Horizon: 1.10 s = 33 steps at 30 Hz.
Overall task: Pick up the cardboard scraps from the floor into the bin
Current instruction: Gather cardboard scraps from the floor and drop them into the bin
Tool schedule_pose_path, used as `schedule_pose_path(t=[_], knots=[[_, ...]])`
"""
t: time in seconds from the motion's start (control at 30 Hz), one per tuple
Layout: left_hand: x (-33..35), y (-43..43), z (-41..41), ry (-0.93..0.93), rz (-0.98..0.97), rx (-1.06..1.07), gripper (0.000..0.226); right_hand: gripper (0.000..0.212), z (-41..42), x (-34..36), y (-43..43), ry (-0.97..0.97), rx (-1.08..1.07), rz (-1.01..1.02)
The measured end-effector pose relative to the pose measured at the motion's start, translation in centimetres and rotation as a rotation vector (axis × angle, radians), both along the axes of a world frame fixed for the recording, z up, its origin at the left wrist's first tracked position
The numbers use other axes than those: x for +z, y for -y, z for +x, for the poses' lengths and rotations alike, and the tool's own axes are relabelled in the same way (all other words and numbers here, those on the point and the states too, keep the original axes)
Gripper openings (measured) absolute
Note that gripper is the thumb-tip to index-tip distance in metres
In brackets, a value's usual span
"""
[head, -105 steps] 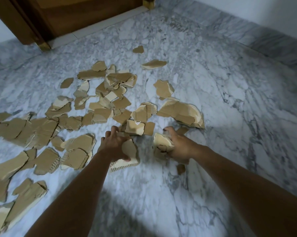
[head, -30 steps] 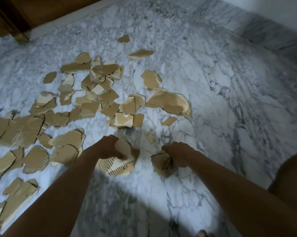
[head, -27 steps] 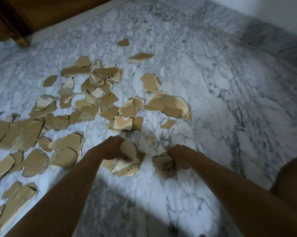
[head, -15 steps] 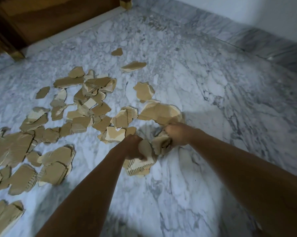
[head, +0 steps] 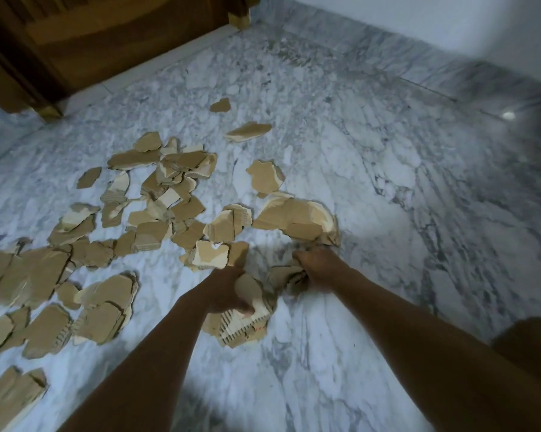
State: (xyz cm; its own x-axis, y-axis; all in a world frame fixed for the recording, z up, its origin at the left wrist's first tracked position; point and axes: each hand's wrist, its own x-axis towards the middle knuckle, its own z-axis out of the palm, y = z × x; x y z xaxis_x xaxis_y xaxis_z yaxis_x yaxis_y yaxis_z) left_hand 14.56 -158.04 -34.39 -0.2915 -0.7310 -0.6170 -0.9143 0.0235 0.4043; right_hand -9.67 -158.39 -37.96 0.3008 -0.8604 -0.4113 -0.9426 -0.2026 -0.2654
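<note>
White-grey marble floor, torn cardboard scraps scattered across its left half

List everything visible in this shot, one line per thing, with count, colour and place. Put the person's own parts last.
cardboard scraps: dozens, tan, scattered over left and centre of the floor
marble floor: one, white with grey veins, fills the view
wooden door frame: one, brown, top left
wall: one, white, top right
bin: none in view
left hand: one, closed on a stack of scraps, centre
right hand: one, gripping crumpled scraps, right of centre
</note>
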Motion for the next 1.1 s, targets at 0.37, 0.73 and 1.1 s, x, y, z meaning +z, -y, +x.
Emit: schedule_pose_path(t=[0.37,0.73,1.1], knots=[[9.4,6.3,-1.3,0.065,-0.171,0.063,0.082,0.019,-3.3,11.8,3.4,0.248,-0.412,0.124],[5.4,14.3,-1.5,0.06,-0.082,-0.056,0.07,0.043,-2.1,1.3,6.3,-0.121,-0.183,0.032],[1.5,20.0,-8.4,0.095,-0.06,-0.477,0.101,0.085,-5.9,3.0,3.5,0.274,-0.494,0.215]])
